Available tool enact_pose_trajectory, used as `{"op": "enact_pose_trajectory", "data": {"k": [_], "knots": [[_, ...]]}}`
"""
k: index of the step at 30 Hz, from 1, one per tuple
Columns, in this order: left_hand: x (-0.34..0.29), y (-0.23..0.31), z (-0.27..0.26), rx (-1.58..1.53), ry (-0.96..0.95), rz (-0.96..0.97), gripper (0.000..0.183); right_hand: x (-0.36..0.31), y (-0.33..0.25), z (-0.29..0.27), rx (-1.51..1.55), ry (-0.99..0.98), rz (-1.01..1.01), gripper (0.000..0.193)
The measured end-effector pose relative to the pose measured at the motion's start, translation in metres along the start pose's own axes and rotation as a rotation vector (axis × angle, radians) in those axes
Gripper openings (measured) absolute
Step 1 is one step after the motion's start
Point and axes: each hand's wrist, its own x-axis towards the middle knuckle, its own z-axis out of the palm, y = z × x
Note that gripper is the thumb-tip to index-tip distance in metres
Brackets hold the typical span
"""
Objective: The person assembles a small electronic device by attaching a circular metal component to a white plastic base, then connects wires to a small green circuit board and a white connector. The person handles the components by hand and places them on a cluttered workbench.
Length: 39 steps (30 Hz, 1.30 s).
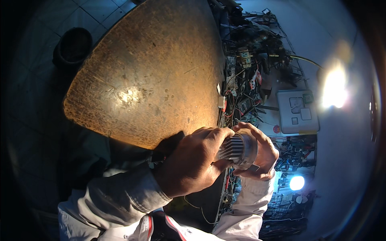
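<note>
Silver finned cylinder [234, 150] between fingers [257, 132], brown tabletop [152, 68] and clutter [247, 80] alongside.

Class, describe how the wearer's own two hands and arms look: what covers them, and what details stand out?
The left hand and right hand are both without gloves. The left sleeve and right sleeve are long, pale and creased, reaching about the wrists. The left cuff forms a distinct band.
</note>
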Motion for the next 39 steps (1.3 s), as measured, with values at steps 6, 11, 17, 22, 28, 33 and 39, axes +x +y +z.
{"op": "enact_pose_trajectory", "data": {"k": [6,11,17,22,28,33,39], "knots": [[0.000,0.001,-0.001,-0.018,-0.018,-0.018,0.053,-0.001,0.002,-0.002,0.072,-0.007,0.005,0.108],[0.001,-0.001,0.001,-0.012,0.012,0.024,0.054,-0.004,0.003,0.002,-0.004,0.011,-0.019,0.107],[0.001,0.000,0.000,-0.027,0.006,0.025,0.056,-0.004,0.007,-0.001,0.095,0.020,-0.027,0.105],[0.000,-0.002,0.001,0.000,-0.002,0.017,0.056,-0.002,0.007,0.000,-0.007,-0.001,-0.073,0.109],[0.000,0.000,-0.001,-0.026,-0.025,-0.014,0.055,-0.005,0.001,0.007,0.063,0.070,0.041,0.113],[0.001,-0.001,-0.003,-0.076,-0.047,-0.029,0.053,0.002,-0.007,0.002,-0.145,0.005,0.043,0.113],[0.001,-0.001,-0.003,-0.065,-0.082,-0.058,0.052,-0.001,-0.003,0.006,-0.267,0.029,-0.098,0.101]]}}
